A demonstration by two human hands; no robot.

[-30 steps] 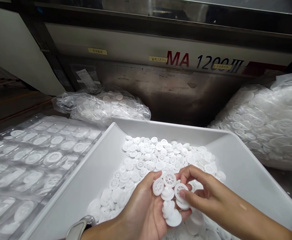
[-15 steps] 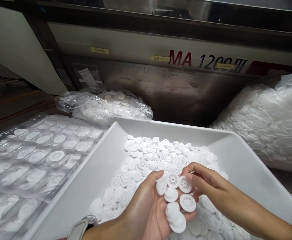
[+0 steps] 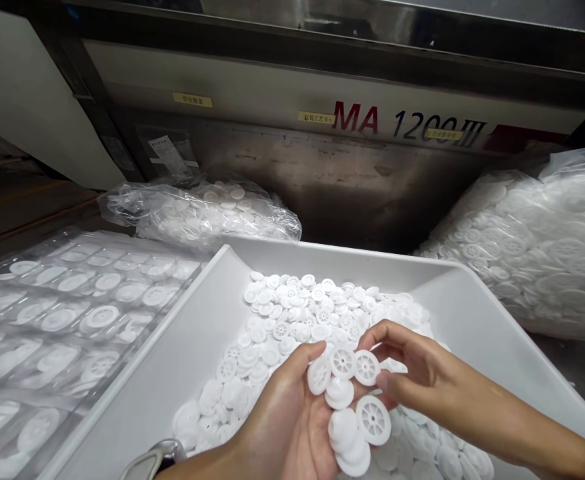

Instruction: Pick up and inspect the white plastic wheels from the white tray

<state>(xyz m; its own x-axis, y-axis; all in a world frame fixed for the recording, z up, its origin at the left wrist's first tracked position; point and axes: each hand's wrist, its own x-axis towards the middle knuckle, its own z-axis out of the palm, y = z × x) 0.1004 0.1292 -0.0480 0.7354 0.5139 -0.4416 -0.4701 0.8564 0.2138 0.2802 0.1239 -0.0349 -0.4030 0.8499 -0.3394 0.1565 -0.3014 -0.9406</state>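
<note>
My left hand (image 3: 292, 413) is palm up and cupped, holding several small white plastic wheels (image 3: 373, 420), some with spokes facing up and some showing plain faces. My right hand (image 3: 402, 363) curves in from the right, its thumb and index finger at the edges of one spoked wheel (image 3: 367, 368) by the left fingertips; its other fingers are partly hidden. Both hands are over a white tray (image 3: 147, 373) where many more loose wheels (image 3: 281, 330) are heaped.
Clear plastic trays (image 3: 67, 393) with wheels in their compartments are stacked at left. A clear bag of white parts (image 3: 207, 213) lies behind the tray; a larger full bag (image 3: 532, 247) stands at right. A machine panel (image 3: 262, 87) spans the back.
My right thumb has come down to the lower right edge of a wheel. A spoked wheel in my left hand has tilted to face me more. The view has shifted slightly.
</note>
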